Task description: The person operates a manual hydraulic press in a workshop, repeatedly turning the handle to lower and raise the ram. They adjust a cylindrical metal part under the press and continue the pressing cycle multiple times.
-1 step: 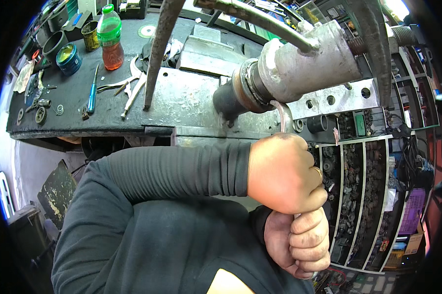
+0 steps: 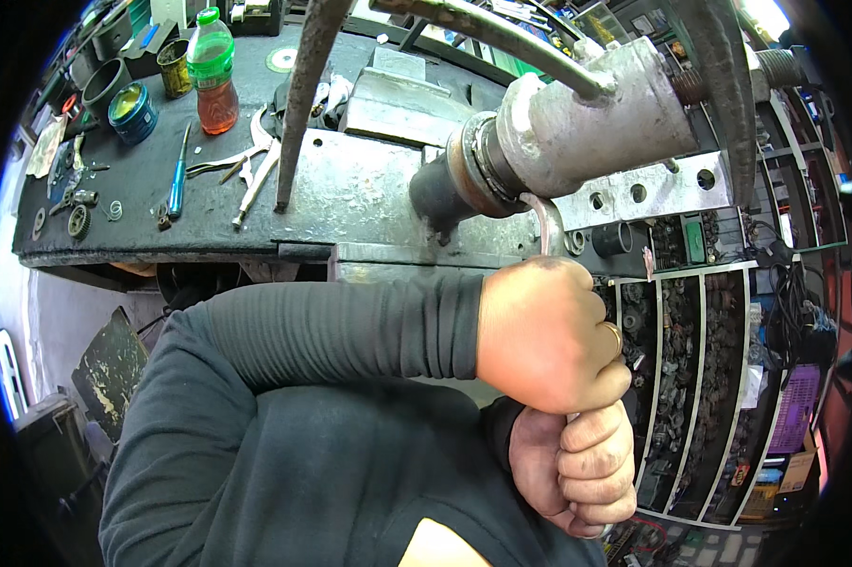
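Both my fists are stacked on the handle of a metal hook spanner (image 2: 548,230), whose curved end rests against the ringed collar (image 2: 483,165) of a grey metal cylinder (image 2: 601,118). My left hand (image 2: 544,331), with a ring on one finger, is closed around the upper part, just below the curve. Directly under it my right hand (image 2: 582,468) grips the lower part, its fingers wrapped toward me. Most of the handle is hidden inside the fists. From the collar a dark round rod end (image 2: 435,194) sticks out to the left, above the steel plate on the bench.
On the dark workbench (image 2: 237,180) at left lie pliers (image 2: 256,170), a blue-handled screwdriver (image 2: 178,180), a bottle of red liquid (image 2: 213,76) and a blue tub (image 2: 131,113). Steel bars (image 2: 303,104) rise around the cylinder. Shelves of dark parts (image 2: 690,378) stand at right.
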The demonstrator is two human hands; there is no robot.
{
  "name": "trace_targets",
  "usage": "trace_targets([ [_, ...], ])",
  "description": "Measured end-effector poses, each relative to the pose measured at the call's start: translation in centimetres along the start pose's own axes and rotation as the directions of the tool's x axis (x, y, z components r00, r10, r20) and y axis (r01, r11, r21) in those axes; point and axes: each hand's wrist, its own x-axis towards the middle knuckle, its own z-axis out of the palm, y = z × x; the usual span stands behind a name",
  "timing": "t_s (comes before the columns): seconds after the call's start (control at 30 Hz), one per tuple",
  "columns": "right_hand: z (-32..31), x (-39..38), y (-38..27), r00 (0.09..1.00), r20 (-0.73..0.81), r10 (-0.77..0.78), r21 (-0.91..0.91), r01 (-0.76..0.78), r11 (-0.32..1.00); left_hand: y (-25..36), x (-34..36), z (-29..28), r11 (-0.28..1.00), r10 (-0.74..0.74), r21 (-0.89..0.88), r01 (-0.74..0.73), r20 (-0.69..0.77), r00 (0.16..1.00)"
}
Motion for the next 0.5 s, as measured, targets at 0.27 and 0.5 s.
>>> trace_targets([
  [0.27, -1.3, -0.3, 0.9, 0.999, 0.023, -0.025, 0.131, 0.022, 0.991, -0.3, -0.1, 0.2, 0.999, -0.012, 0.038, 0.01, 0.047, 0.999],
  [0.5, 1.9, -0.7, 2.0, 0.887, -0.43, -0.166, -0.263, 0.053, 0.963, -0.4, -0.2, 0.3, 0.995, -0.062, 0.088, 0.055, 0.086, 0.994],
])
